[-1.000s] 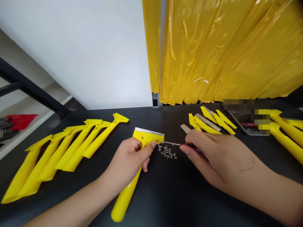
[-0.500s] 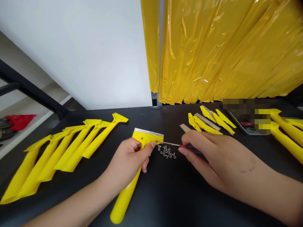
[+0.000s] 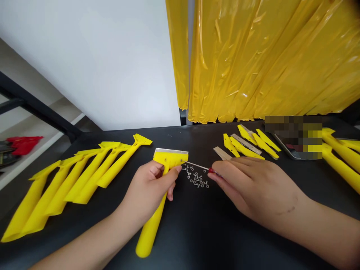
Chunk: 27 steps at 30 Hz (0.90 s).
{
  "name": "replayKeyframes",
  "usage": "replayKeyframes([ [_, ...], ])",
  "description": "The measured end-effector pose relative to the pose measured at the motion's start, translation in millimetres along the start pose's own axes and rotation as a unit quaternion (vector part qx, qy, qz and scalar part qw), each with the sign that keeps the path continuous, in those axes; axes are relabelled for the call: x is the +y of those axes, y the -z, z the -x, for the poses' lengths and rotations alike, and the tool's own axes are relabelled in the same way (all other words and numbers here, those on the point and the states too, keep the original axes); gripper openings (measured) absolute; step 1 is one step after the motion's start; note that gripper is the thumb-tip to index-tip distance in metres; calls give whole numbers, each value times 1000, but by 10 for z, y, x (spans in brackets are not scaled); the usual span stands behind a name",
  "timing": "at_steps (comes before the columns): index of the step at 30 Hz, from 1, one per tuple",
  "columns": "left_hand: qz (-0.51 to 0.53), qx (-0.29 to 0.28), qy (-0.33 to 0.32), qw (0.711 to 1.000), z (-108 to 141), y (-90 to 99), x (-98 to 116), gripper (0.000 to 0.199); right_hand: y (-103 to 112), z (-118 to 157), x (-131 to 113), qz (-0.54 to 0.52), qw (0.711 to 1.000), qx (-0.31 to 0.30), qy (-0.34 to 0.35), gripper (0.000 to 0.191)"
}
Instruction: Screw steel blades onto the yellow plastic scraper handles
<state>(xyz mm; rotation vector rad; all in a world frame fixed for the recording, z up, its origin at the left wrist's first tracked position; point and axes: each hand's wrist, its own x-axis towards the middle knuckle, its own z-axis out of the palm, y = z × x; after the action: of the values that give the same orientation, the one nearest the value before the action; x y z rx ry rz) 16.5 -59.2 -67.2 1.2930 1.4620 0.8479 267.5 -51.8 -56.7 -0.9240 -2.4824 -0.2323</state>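
Note:
A yellow scraper (image 3: pixel 152 228) with a metal blade along its head is gripped by my left hand (image 3: pixel 153 182), thumb on the front just below the head. My right hand (image 3: pixel 242 183) is closed on a screwdriver (image 3: pixel 198 165) with a red handle end and a thin shaft. The shaft's tip meets the right part of the scraper head, at a screw spot. Small screws and nuts (image 3: pixel 198 180) lie scattered on the black table (image 3: pixel 197 232) between my hands.
Several yellow scraper handles (image 3: pixel 95 170) lie in a row at the left. Yellow clamp pieces (image 3: pixel 246 148) and metal blades (image 3: pixel 222 153) lie beyond my right hand. More yellow handles (image 3: pixel 341 161) are at the far right, beside a partly blurred tray (image 3: pixel 299 154). Yellow plastic sheeting (image 3: pixel 253 60) hangs behind.
The scraper head and my left hand have shifted slightly left and away from me. My right hand has moved a little left with the screwdriver, whose shaft now slants more steeply.

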Motion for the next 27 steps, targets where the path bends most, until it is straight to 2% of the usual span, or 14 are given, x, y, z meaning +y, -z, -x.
replayKeyframes([
  [3, -7, 6, -5, 1000, 10, 3, 38, 47, -36, 8, -29, -97, 990, -25, -100, 24],
  [6, -5, 1, -9, 1000, 6, 14, 49, 48, -58, -4, -40, -231, 948, -59, -211, 21],
  [8, 20, 5, 1, 1000, -1, 19, 43, 44, -50, -19, -42, -304, 915, -50, -261, 15],
  [10, 68, 7, 21, 997, -4, 18, 44, 37, -11, -31, -36, -354, 889, -9, -290, 11],
  [12, 128, 4, 33, 991, -1, 9, 62, 31, 52, -35, -12, -362, 886, 57, -284, 11],
  [14, 183, 4, 33, 983, 7, -4, 90, 25, 109, -35, 37, -326, 906, 114, -243, 10],
  [16, 221, 5, 34, 975, 16, -13, 117, 20, 124, -33, 102, -268, 936, 132, -186, 8],
  [18, 233, -4, 46, 971, 23, -10, 130, 19, 74, -28, 162, -210, 964, 81, -141, 12],
  [20, 228, -22, 58, 972, 28, 5, 126, 21, -32, -15, 197, -156, 982, -6, -108, 21],
  [23, 201, -40, 65, 977, 36, 38, 110, 27, -231, 14, 198, -95, 987, -111, -71, 23],
  [27, 161, -55, 60, 984, 56, 62, 126, 33, -413, 37, 155, -68, 984, -158, -55, 19],
])
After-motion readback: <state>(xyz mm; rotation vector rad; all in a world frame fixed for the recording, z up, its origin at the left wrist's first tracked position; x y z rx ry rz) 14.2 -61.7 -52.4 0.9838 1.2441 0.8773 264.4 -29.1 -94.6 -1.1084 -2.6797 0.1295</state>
